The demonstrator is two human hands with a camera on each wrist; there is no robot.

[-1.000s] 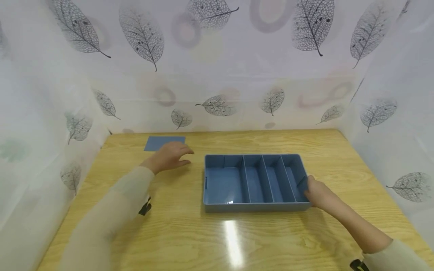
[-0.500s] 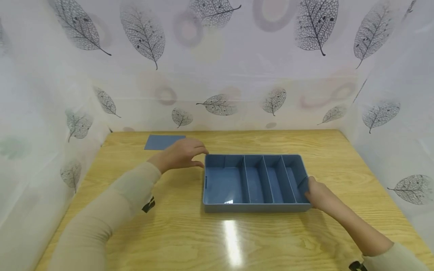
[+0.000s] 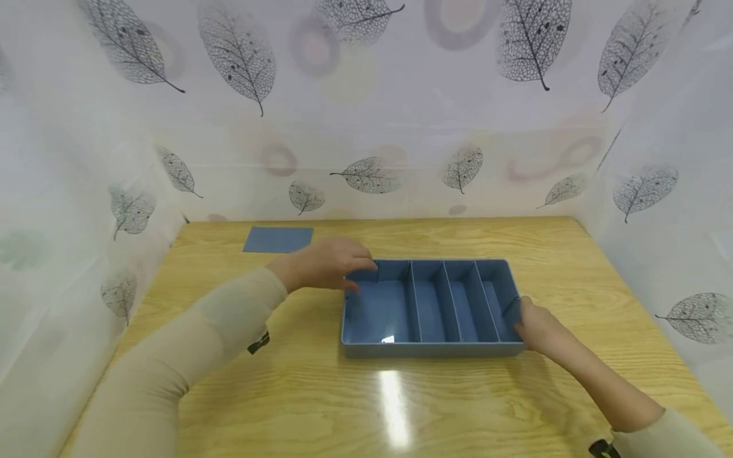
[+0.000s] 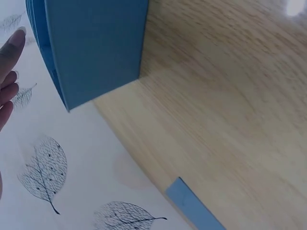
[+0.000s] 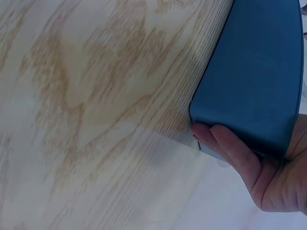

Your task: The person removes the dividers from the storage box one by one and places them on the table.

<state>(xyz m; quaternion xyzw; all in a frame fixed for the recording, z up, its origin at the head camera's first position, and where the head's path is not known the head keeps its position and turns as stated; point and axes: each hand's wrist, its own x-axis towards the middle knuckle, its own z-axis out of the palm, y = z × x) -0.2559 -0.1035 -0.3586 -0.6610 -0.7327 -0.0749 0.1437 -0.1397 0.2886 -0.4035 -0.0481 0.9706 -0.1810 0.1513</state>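
Observation:
A blue-grey divided box (image 3: 380, 312) stands on the wooden table, one wide compartment at its left and three narrow ones to the right. My right hand (image 3: 537, 323) grips the box's right end; in the right wrist view its fingers (image 5: 235, 148) curl along the end wall. Over the box's back left corner is my left hand (image 3: 329, 264), thumb and fingers apart with nothing between them. From the left wrist, the fingertips (image 4: 17, 40) show beside the box's upper edge.
A flat blue rectangular panel (image 3: 275, 239) lies at the table's back left. Leaf-patterned white sheeting (image 3: 366, 140) encloses the table (image 3: 286, 407) at the back and both sides.
My left hand has moved right, from beside the flat panel to over the box's left end. The right hand keeps its grip, and the box has stayed in place.

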